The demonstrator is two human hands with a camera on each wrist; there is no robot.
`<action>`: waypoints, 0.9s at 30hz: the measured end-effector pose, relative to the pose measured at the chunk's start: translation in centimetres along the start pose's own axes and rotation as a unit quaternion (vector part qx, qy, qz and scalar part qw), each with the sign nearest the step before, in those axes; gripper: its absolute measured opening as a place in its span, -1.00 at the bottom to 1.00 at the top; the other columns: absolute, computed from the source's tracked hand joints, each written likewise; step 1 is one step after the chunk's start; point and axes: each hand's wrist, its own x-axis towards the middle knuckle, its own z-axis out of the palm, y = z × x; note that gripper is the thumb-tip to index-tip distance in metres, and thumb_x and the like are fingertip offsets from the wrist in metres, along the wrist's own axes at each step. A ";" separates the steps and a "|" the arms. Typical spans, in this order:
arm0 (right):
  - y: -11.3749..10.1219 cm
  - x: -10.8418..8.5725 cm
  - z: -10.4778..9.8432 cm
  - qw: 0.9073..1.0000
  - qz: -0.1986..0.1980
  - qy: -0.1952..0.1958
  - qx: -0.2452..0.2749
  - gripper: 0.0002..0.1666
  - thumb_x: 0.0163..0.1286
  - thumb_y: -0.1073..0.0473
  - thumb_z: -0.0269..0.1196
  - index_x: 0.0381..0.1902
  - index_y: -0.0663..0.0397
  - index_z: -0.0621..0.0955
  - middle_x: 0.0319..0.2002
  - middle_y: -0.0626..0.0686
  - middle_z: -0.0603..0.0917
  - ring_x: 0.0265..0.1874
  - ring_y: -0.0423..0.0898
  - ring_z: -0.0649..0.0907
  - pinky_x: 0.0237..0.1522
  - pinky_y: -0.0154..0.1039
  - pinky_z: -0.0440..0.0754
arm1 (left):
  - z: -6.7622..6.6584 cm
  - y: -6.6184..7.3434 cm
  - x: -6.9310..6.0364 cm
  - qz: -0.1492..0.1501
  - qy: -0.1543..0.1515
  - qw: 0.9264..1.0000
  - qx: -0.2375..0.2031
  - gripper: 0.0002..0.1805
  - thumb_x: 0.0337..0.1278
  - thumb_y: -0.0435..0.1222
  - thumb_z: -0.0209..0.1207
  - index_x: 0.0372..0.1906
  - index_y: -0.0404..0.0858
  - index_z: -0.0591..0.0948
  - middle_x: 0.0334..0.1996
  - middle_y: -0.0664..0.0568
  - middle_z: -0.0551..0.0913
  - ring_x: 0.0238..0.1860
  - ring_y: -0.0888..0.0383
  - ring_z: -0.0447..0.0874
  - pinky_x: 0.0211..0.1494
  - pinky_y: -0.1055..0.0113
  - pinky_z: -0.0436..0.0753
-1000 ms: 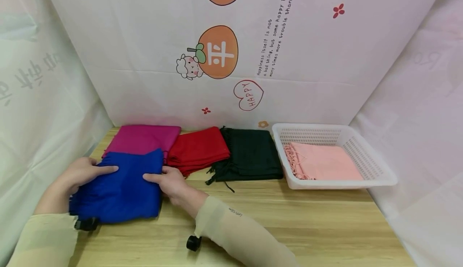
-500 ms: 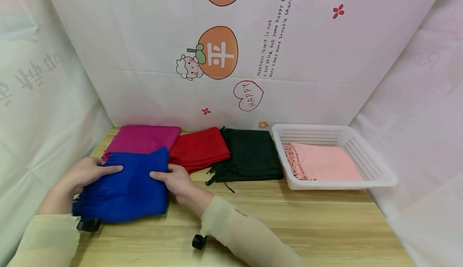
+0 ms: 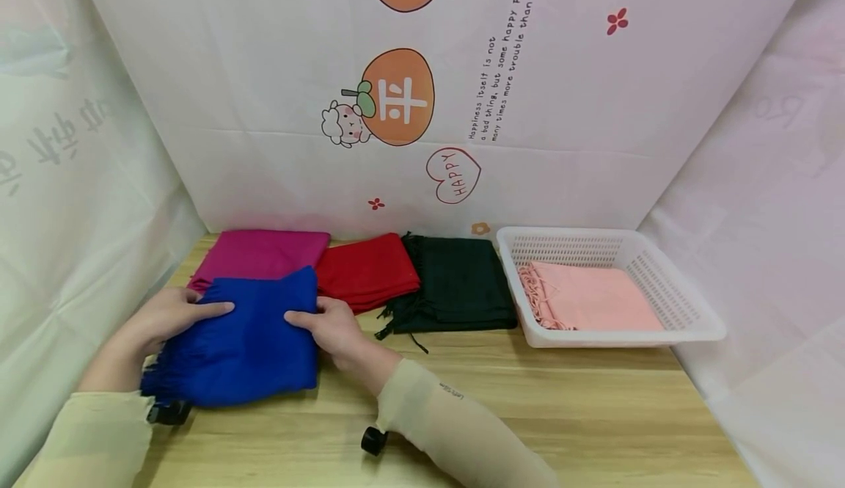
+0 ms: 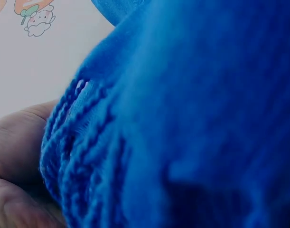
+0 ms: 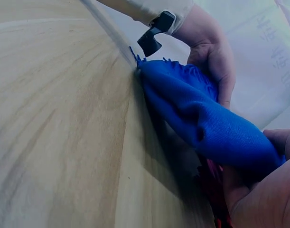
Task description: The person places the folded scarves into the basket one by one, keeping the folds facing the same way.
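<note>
Both hands hold a folded blue scarf (image 3: 257, 348) with a fringed left end. The left hand (image 3: 173, 319) grips the fringed side, its thumb lying on top and its other fingers hidden underneath. At the opposite side the right hand (image 3: 338, 332) pinches the folded edge, thumb above and fingers below. In the right wrist view the scarf (image 5: 201, 111) is tilted over the table with a shadow beneath it; its fringed corner is near the tabletop. Blue cloth and twisted fringe (image 4: 83, 156) fill most of the left wrist view.
Behind the blue scarf lie a folded magenta cloth (image 3: 264, 253), a folded red cloth (image 3: 370, 271) and a dark green fringed scarf (image 3: 465, 282). At right stands a white basket (image 3: 594, 337) holding a pink fringed scarf (image 3: 601, 297). White printed sheets enclose the wooden table (image 3: 528, 414).
Both hands have moved slowly to the right, carrying the blue scarf with them. It now covers a little more of the red cloth's left end. The basket and other cloths stay put.
</note>
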 end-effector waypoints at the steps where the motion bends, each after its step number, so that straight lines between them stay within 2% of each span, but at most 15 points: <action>1: 0.0 0.0 -0.1 1.000 0.000 -0.003 0.000 -0.59 0.47 0.10 0.57 0.20 0.04 0.80 -0.05 -0.06 0.83 -0.08 -0.03 0.80 0.18 0.06 0.78 | 0.1 0.1 0.0 0.001 0.002 1.000 0.000 -0.35 0.51 0.07 0.39 -0.54 -0.06 0.25 -0.61 0.18 0.23 -0.56 0.14 0.37 -0.42 0.26 0.42; 9: -0.1 -0.1 -1.2 1.000 0.001 -0.013 0.007 -0.62 0.49 0.10 0.55 0.18 0.07 0.79 -0.05 -0.05 0.84 -0.08 -0.03 0.82 0.15 0.01 0.79 | 0.7 0.5 0.1 0.014 0.018 1.000 0.013 -0.35 0.48 0.10 0.41 -0.50 -0.09 0.25 -0.55 0.16 0.17 -0.51 0.12 0.32 -0.39 0.25 0.38; 14: -0.2 -0.3 -1.8 1.000 0.002 -0.010 -0.002 -0.64 0.50 0.09 0.54 0.17 0.06 0.79 -0.05 -0.04 0.84 -0.08 -0.03 0.82 0.15 0.01 0.79 | 0.9 1.0 0.1 0.014 0.015 0.999 0.025 -0.43 0.49 0.15 0.38 -0.36 -0.21 0.46 -0.48 0.09 0.22 -0.44 0.06 0.35 -0.36 0.21 0.39; 17: -0.2 -0.3 -2.2 1.000 0.003 -0.008 -0.007 -0.63 0.51 0.08 0.53 0.18 0.05 0.79 -0.04 -0.05 0.83 -0.06 -0.03 0.81 0.17 0.03 0.79 | 1.1 1.3 0.1 0.016 0.011 1.000 0.015 -0.44 0.50 0.15 0.39 -0.26 -0.26 0.52 -0.45 0.07 0.23 -0.42 0.06 0.36 -0.35 0.20 0.40; 20: -0.2 -0.4 -2.6 1.000 0.002 -0.007 -0.016 -0.61 0.51 0.06 0.53 0.20 0.04 0.78 -0.04 -0.06 0.83 -0.06 -0.04 0.81 0.16 0.03 0.79 | 1.2 1.6 0.1 0.019 0.006 1.000 0.001 -0.42 0.49 0.12 0.40 -0.32 -0.24 0.42 -0.47 0.08 0.21 -0.45 0.07 0.34 -0.36 0.21 0.41; 21: -0.2 -0.5 -2.7 1.000 0.001 -0.006 -0.018 -0.61 0.51 0.06 0.53 0.20 0.04 0.78 -0.04 -0.06 0.83 -0.07 -0.04 0.81 0.16 0.02 0.79 | 1.3 1.6 0.1 0.023 0.006 1.000 -0.001 -0.44 0.49 0.11 0.41 -0.29 -0.26 0.46 -0.46 0.09 0.21 -0.43 0.07 0.34 -0.36 0.21 0.41; 27: -0.2 -0.6 -3.2 1.000 -0.004 -0.014 -0.020 -0.59 0.52 0.05 0.53 0.22 0.06 0.78 -0.03 -0.05 0.84 -0.06 -0.04 0.81 0.16 0.01 0.78 | 1.5 1.8 0.2 0.038 0.016 0.999 0.014 -0.43 0.50 0.08 0.41 -0.39 -0.18 0.37 -0.46 0.10 0.18 -0.43 0.08 0.31 -0.36 0.21 0.37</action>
